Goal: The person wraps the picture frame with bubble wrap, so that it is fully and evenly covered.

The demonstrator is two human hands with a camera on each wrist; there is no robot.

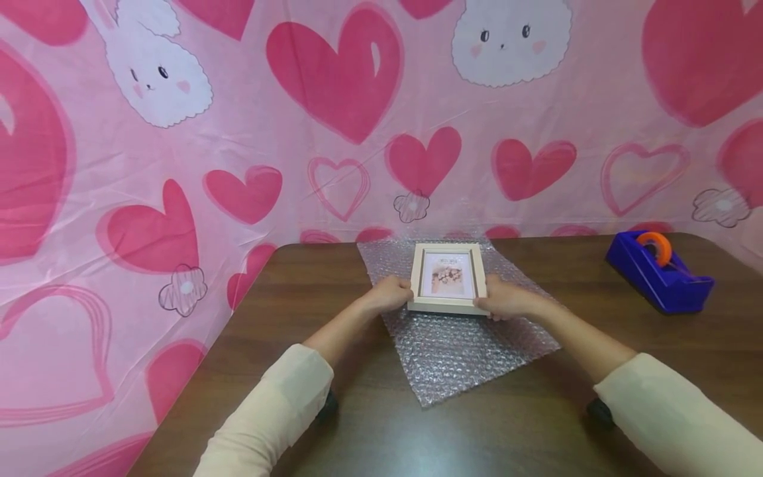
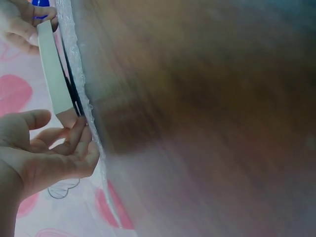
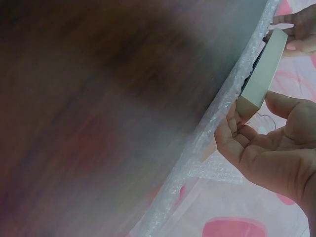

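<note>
A cream picture frame (image 1: 450, 305) with a floral print lies face up over a sheet of bubble wrap (image 1: 453, 364), its near edge slightly raised. At its left side, my left hand (image 1: 390, 293) holds the edge; in the left wrist view, curled fingertips of that left hand (image 2: 54, 153) meet the frame's corner while the thumb stands off it. My right hand (image 1: 503, 298) grips the near right corner. From the right wrist, the thumb of the right hand (image 3: 276, 148) rests on the frame (image 3: 261, 74) and the fingers curl beneath, against the bubble wrap (image 3: 207, 118).
A blue tape dispenser (image 1: 661, 281) with an orange-cored roll stands at the right of the brown wooden table (image 1: 334, 278). Behind the table hangs a pink cloth (image 1: 286, 112) printed with hearts and rabbits. The bubble wrap reaches the table's far edge.
</note>
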